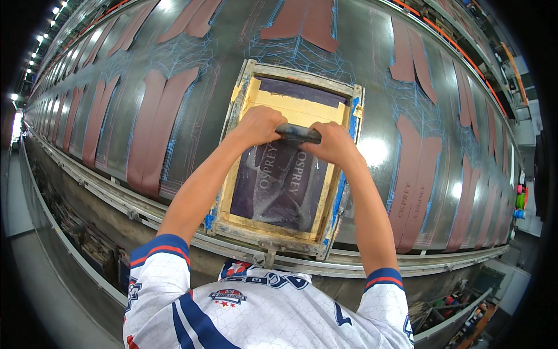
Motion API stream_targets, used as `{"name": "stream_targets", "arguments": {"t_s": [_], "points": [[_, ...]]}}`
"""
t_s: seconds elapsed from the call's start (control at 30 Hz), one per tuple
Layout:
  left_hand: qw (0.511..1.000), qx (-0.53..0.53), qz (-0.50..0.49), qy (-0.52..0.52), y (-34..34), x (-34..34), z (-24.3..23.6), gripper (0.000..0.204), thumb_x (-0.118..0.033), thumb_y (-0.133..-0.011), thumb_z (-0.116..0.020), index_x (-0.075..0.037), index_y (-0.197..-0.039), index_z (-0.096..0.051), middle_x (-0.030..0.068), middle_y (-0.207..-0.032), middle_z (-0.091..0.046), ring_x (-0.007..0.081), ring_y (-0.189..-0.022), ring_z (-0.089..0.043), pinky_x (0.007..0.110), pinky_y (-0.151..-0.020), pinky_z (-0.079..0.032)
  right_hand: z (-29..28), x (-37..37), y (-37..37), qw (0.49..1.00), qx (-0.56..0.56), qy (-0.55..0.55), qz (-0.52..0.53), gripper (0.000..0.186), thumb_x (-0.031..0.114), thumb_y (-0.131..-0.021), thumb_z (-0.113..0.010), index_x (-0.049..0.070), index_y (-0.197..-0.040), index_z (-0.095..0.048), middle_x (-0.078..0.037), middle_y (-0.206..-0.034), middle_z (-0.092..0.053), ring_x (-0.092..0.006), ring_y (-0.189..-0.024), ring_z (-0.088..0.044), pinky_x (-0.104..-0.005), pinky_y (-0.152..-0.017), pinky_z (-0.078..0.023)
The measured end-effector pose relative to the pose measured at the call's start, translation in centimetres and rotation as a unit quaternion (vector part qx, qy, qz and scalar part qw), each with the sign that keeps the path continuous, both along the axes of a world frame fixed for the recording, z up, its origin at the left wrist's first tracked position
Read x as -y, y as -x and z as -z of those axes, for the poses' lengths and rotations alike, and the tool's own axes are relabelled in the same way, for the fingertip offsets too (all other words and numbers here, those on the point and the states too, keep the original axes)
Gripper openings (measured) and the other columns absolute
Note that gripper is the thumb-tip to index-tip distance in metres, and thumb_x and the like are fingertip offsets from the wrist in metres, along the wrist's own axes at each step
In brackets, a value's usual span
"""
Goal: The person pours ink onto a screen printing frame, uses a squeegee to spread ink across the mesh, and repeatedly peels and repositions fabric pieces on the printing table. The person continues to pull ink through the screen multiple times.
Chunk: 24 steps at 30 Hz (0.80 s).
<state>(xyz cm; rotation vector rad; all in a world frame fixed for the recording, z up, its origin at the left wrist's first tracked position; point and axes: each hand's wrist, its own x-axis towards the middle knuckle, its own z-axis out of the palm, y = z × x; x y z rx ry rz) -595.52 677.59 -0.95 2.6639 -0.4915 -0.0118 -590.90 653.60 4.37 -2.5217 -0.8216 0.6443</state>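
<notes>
Both of my hands grip a dark squeegee (pixel 298 133) that lies crosswise over a screen-printing frame (pixel 229 125). My left hand (pixel 261 125) is closed round its left end, and my right hand (pixel 333 142) is closed round its right end. The frame's worn rim carries yellow and blue tape. Inside it, the purple mesh (pixel 241 195) shows pale lettering and wet-looking, whitish smears on the side nearer me. Yellow tape (pixel 302 106) covers a wide band beyond the squeegee. My hands hide part of the squeegee's ends.
A long, dark, shiny table (pixel 366 52) bears rows of reddish-brown cut pieces (pixel 160 125) with blue line markings. One piece (pixel 410 186) at the right has printed lettering. A metal rail (pixel 465 256) runs along the near edge. Shelving (pixel 87 232) stands below left.
</notes>
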Motion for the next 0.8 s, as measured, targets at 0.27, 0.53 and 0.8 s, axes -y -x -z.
{"name": "stream_targets", "arguments": {"t_s": [0.27, 0.53, 0.8], "points": [[0.999, 0.035, -0.004, 0.012, 7.8, 1.7, 0.9, 0.020, -0.018, -0.063, -0.080, -0.012, -0.078, -0.067, 0.0074, -0.084, -0.068, 0.0301, -0.084, -0.066, 0.044, -0.075, -0.050, 5.6, 0.9, 6.8, 0.986, 0.141, -0.081, -0.025, 0.021, 0.004, -0.065, -0.074, 0.006, -0.085, -0.072, -0.020, -0.084, -0.069, -0.0399, -0.083, -0.065, -0.0490, -0.080, -0.052], [0.999, -0.008, 0.030, 0.010, 19.7, 4.2, 0.4, 0.025, -0.020, -0.063, -0.080, -0.015, -0.085, -0.068, 0.0005, -0.084, -0.065, 0.0206, -0.082, -0.063, 0.038, -0.079, -0.044, 4.7, 4.3, 19.3, 0.993, 0.083, -0.074, -0.029, 0.038, 0.007, -0.063, -0.082, 0.008, -0.099, -0.072, -0.010, -0.089, -0.068, -0.0312, -0.092, -0.063, -0.0422, -0.086, -0.048], [0.999, 0.026, 0.005, -0.019, -0.2, 0.6, -0.5, 0.018, -0.023, -0.069, -0.080, -0.013, -0.078, -0.069, 0.0078, -0.077, -0.069, 0.0302, -0.080, -0.065, 0.043, -0.084, -0.043, 4.2, -0.2, -0.8, 0.992, 0.123, 0.017, -0.008, 0.017, 0.018, -0.074, -0.075, 0.009, -0.089, -0.072, -0.017, -0.081, -0.072, -0.0367, -0.083, -0.070, -0.0471, -0.078, -0.055]]}}
